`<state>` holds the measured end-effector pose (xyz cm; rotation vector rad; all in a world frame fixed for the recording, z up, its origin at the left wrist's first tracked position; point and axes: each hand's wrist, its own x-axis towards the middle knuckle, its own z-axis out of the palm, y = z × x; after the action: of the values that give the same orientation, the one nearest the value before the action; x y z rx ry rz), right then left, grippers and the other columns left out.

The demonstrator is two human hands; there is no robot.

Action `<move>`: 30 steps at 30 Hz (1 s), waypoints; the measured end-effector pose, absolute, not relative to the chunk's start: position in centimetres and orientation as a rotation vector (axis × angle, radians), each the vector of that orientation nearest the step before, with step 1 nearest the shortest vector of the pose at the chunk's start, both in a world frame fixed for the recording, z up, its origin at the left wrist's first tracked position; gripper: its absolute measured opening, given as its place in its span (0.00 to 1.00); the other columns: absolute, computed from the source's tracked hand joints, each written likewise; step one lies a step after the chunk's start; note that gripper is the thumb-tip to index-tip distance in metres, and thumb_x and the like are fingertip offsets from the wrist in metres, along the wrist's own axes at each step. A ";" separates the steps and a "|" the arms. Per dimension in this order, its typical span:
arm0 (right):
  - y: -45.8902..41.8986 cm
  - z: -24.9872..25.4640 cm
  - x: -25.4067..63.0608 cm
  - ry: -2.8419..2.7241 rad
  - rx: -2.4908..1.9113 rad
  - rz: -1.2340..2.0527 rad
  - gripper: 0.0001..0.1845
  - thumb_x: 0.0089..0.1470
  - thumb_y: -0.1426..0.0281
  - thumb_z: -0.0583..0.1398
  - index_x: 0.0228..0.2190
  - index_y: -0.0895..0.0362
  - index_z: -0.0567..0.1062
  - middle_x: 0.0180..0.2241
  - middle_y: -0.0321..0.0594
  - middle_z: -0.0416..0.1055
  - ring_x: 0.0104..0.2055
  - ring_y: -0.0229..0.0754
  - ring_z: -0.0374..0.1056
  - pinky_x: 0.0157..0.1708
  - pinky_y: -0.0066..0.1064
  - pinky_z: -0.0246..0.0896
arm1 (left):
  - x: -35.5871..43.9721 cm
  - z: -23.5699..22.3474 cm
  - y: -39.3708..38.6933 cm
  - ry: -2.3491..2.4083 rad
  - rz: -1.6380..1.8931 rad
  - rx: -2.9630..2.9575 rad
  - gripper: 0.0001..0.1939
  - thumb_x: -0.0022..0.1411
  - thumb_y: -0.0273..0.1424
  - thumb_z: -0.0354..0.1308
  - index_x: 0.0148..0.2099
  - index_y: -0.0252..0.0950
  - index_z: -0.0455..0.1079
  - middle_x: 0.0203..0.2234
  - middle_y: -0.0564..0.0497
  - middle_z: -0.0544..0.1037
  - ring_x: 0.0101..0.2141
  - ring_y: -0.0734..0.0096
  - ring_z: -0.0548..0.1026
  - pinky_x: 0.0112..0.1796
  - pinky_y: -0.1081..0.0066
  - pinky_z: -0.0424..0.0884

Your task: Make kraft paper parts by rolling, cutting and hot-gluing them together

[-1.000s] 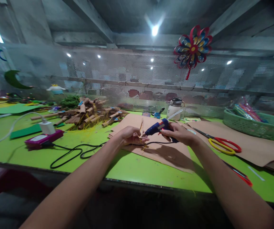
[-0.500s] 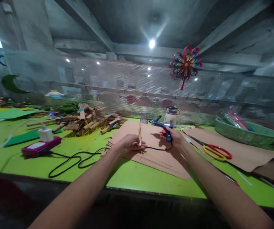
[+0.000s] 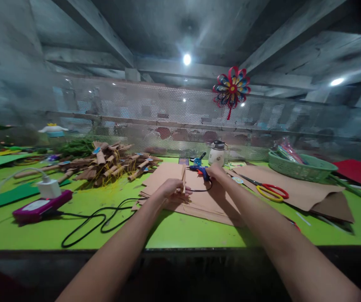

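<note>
My left hand point(image 3: 174, 187) is closed on a thin upright piece of brown paper point(image 3: 184, 178), its fingers partly hidden behind the piece. Beneath it lie brown paper sheets point(image 3: 164, 173) in a stack. My right hand point(image 3: 216, 171) is stretched farther back, right beside a blue glue gun point(image 3: 203, 173) with an orange trigger. Its fingers are hidden, so I cannot tell if they grip the gun. A black cord loops from the gun towards my left hand. Just behind the right hand stands a white bottle point(image 3: 217, 154) with a dark lid.
Left lies a pile of brown paper rolls point(image 3: 114, 163) with yellow strings. Nearer is a purple power strip point(image 3: 42, 207) with a white plug point(image 3: 48, 188) and black cable. Scissors point(image 3: 270, 191), more brown paper point(image 3: 299, 184) and a green basket point(image 3: 302, 167) lie right. A perforated screen point(image 3: 167, 100) stands behind.
My right hand has moved away from me with the glue gun, which is now lower and closer to the bottle. My left hand keeps the paper piece upright. The view has turned slightly right.
</note>
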<state>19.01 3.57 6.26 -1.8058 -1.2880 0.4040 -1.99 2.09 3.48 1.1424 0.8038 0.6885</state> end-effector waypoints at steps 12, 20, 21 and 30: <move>-0.2 6.3 15.1 -1.356 -1.320 0.879 0.28 0.49 0.59 0.61 0.50 0.55 0.63 0.41 0.46 0.71 0.34 0.37 0.70 0.26 0.25 0.66 | -1.8 3.3 1.1 0.701 0.566 1.336 0.07 0.51 0.24 0.52 0.35 0.29 0.66 0.28 0.41 0.76 0.24 0.64 0.76 0.28 0.58 0.75; 0.1 5.0 16.1 -1.221 -1.160 1.025 0.19 0.45 0.74 0.63 0.42 0.58 0.67 0.26 0.34 0.70 0.23 0.34 0.67 0.24 0.26 0.66 | -1.1 3.5 0.5 0.768 0.528 1.394 0.07 0.51 0.23 0.55 0.36 0.31 0.65 0.26 0.46 0.75 0.24 0.70 0.75 0.27 0.69 0.74; 0.0 5.0 16.3 -1.207 -1.143 1.056 0.19 0.45 0.74 0.63 0.41 0.59 0.68 0.25 0.34 0.69 0.22 0.33 0.67 0.23 0.26 0.66 | -1.1 3.4 0.5 0.760 0.518 1.402 0.07 0.51 0.23 0.54 0.36 0.31 0.66 0.26 0.46 0.75 0.24 0.71 0.75 0.27 0.70 0.73; -0.3 4.6 16.7 -1.171 -1.130 1.084 0.08 0.43 0.75 0.63 0.29 0.60 0.70 0.19 0.33 0.67 0.19 0.31 0.64 0.22 0.24 0.66 | -1.1 3.3 0.4 0.620 0.464 1.350 0.08 0.50 0.24 0.57 0.36 0.32 0.66 0.29 0.44 0.76 0.24 0.71 0.74 0.24 0.72 0.70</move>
<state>16.74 -0.32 4.55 -1.1297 -1.1706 1.0844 -1.08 0.38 3.29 1.3503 0.6196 0.4637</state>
